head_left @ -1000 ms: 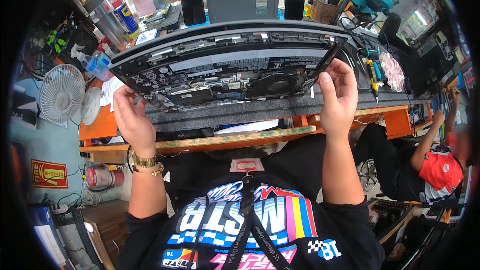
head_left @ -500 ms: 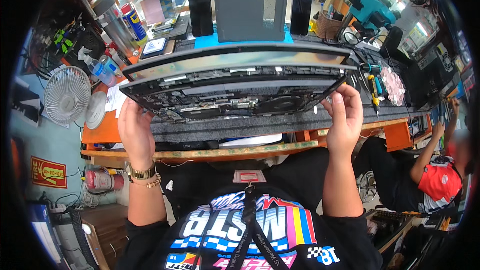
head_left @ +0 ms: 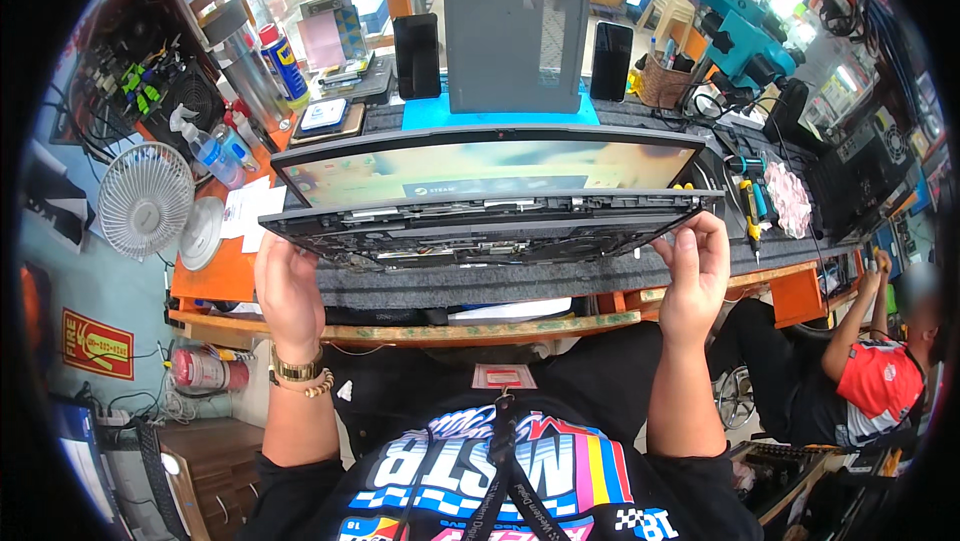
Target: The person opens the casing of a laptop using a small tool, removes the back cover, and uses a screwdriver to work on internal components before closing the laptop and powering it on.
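Note:
A laptop with bare inner parts [head_left: 490, 236] is tilted up above the grey bench mat [head_left: 400, 286], its base opened toward me. Behind the base, the lit screen [head_left: 490, 169] shows a desktop picture. My left hand [head_left: 290, 286] grips the base's left corner, with its fingertips hidden behind the edge. At the right corner, my right hand [head_left: 697, 266] holds the base between thumb and fingers.
A grey computer case [head_left: 510, 31] stands behind the laptop on a blue mat, between two phones. A yellow screwdriver [head_left: 750, 211] and crumpled plastic [head_left: 788, 201] lie at right. At left are a white fan [head_left: 146, 199] and spray bottle [head_left: 205, 151]. A seated person [head_left: 880, 381] is at far right.
The laptop's base has tilted so its inner parts show less, and more of the lit screen is visible. Both hands keep hold of its corners. My view has shifted slightly.

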Demonstrator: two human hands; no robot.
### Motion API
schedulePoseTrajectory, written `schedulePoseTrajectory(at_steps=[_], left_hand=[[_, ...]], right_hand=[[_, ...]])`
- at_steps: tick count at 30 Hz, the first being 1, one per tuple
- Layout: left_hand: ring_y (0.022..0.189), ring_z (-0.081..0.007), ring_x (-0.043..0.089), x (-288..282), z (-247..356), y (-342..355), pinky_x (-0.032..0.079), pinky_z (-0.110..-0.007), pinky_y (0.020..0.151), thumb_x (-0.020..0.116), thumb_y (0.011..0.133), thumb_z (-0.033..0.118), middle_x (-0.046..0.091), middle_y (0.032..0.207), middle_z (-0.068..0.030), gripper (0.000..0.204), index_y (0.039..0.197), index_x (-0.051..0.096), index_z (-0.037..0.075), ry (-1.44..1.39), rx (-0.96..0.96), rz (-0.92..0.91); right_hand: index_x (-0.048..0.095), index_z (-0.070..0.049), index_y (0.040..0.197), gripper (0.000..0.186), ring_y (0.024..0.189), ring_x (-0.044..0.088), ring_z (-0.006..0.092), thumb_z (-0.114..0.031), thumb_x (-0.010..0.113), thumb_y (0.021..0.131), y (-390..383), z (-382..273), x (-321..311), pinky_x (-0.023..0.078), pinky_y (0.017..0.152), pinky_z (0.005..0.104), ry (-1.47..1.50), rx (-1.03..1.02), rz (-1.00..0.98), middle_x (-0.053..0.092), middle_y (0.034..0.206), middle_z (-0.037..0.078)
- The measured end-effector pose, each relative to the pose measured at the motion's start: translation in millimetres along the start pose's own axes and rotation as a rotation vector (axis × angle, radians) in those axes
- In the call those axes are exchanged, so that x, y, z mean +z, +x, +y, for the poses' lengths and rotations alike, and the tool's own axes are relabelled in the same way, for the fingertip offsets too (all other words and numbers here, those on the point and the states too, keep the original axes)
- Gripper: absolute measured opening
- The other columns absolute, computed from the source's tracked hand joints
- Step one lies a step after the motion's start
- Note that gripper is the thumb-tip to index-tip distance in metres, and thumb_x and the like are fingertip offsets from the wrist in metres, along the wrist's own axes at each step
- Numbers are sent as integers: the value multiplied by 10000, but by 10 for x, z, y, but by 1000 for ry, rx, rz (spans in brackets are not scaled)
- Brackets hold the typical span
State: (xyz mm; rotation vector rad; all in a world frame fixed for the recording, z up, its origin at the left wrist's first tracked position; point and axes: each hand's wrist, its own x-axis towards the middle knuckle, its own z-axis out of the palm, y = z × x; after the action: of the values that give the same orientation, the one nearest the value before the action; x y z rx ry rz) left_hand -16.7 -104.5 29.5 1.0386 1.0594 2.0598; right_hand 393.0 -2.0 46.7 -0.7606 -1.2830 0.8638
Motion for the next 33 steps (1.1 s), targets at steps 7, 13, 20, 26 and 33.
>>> schedulePoseTrajectory(at_steps=[7, 13, 20, 26, 33], left_hand=[[1269, -226, 614, -48, -39, -20, 462, -401, 1124, 409, 1146, 204, 665, 1353, -128, 421, 1411, 599, -63, -8, 22, -25], [1367, -247, 576, -130, -104, 9, 418, -422, 1194, 389, 1158, 235, 630, 1460, -130, 456, 1467, 565, -51, -49, 8, -57], [1359, -266, 601, -155, -139, 37, 441, -446, 1184, 353, 1157, 193, 641, 1465, -160, 466, 1465, 576, -75, -88, 12, -38], [1374, -246, 587, -173, -118, 48, 433, -443, 1179, 391, 1185, 257, 634, 1506, -119, 457, 1514, 559, -11, -40, 28, -94], [1242, -189, 639, -61, -39, 42, 518, -361, 1044, 399, 1165, 169, 668, 1372, -108, 404, 1436, 611, -43, 76, 44, 32]], right_hand=[[589, 5, 1247, 173, 973, 587, 97, -118, 600, 1125, 0, 4, 4, 500, 900, 287, 14, -11, 4, 671, 1077, 38], [578, -75, 1247, 202, 998, 577, 54, -253, 596, 1154, 31, 6, -43, 589, 925, 295, -64, -12, -63, 565, 1087, -19], [592, -8, 1223, 185, 944, 571, 72, -153, 649, 1123, 39, -10, -5, 479, 864, 255, 8, 10, 2, 643, 1054, 7], [594, -12, 1205, 170, 950, 572, 66, -130, 669, 1108, 71, -47, -12, 466, 853, 245, 2, 25, -34, 644, 1059, 4], [599, -14, 1189, 192, 903, 578, 63, -174, 675, 1115, 137, -63, -30, 480, 813, 238, -28, 56, -41, 635, 1002, -8]])
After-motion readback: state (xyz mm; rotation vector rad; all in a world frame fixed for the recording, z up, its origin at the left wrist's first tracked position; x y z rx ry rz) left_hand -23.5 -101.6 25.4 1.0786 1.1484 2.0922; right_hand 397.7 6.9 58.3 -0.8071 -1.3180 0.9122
